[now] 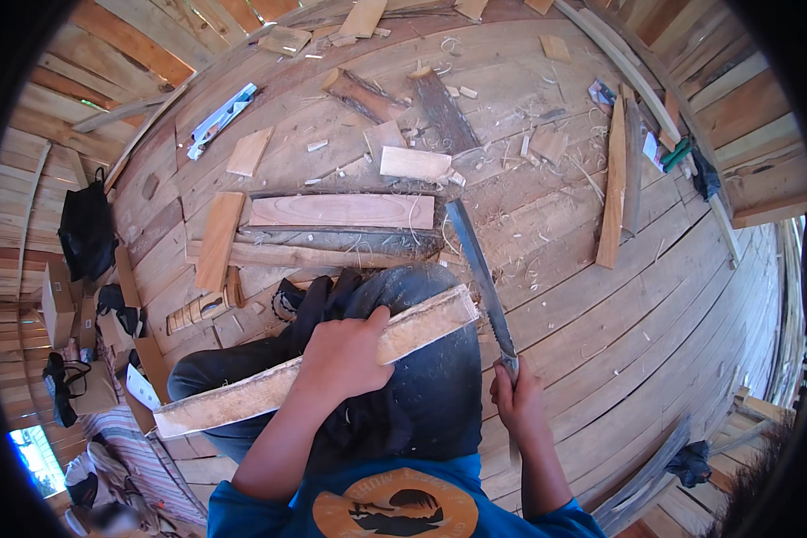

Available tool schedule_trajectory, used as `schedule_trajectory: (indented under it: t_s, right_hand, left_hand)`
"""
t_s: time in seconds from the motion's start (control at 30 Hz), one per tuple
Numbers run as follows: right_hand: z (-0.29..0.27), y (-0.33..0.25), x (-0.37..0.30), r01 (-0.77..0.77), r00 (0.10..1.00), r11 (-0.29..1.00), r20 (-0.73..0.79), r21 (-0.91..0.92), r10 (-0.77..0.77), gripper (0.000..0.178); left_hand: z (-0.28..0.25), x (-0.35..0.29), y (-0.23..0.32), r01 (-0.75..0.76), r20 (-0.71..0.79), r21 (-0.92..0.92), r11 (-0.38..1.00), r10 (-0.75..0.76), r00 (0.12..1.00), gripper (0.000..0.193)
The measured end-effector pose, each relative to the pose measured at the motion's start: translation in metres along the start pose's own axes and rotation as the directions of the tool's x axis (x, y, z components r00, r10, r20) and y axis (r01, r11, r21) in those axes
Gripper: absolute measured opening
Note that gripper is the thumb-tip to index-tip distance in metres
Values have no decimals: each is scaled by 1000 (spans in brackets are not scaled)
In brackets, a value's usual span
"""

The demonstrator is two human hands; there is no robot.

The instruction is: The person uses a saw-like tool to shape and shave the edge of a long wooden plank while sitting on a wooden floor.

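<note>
A narrow wooden board [251, 394] with a rough, pale face lies slantwise across my thighs, its right end raised over the right knee. My left hand [345, 354] is closed around its middle, thumb over the upper edge. In my right hand [518, 399] is the grip of a long, dark machete [475, 255], its blade pointing up and away. Teeth run along the blade's left edge near the grip. The blade stands just right of the board's end, a small gap apart from it. My right fingers hide most of the grip.
Beyond my legs, a smooth plank [341, 211] lies on the plank floor [592, 332] among shavings and offcuts. Bark-edged pieces [446, 112] are farther off. A long board [612, 188] lies to the right. Cardboard boxes [58, 305] and a black bag [87, 233] are along the left wall.
</note>
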State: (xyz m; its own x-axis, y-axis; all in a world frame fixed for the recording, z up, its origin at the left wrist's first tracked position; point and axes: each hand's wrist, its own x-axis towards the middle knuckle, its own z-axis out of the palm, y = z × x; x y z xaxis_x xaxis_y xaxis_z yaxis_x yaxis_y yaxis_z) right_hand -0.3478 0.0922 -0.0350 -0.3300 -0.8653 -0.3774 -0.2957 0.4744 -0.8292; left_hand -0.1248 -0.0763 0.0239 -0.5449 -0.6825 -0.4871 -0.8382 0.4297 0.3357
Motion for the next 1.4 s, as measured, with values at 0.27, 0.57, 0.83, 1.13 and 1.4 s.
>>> schedule_trajectory:
  t_s: [0.27, 0.57, 0.83, 1.13, 1.4]
  right_hand:
    - [-7, 14, 14, 186, 980, 979, 91, -89, -178, 14]
    - [-24, 19, 18, 169, 980, 985, 117, -40, -163, 16]
    - [-34, 3, 10, 63, 991, 988, 130, -143, -44, 23]
    - [-30, -24, 23, 69, 994, 947, 102, -314, -39, 27]
    - [-20, -23, 2, 22, 1000, 913, 13, -408, -18, 25]
  left_hand:
    - [-3, 0, 29, 99, -32, 83, 992, -97, 995, 49]
    - [-11, -6, 55, 175, -42, 136, 975, -171, 984, 48]
    - [-15, -6, 60, 186, -12, 89, 978, -186, 982, 47]
    - [-7, 6, 25, 96, 15, 45, 994, -97, 995, 51]
    - [-8, 8, 10, 7, 83, -34, 999, -4, 997, 56]
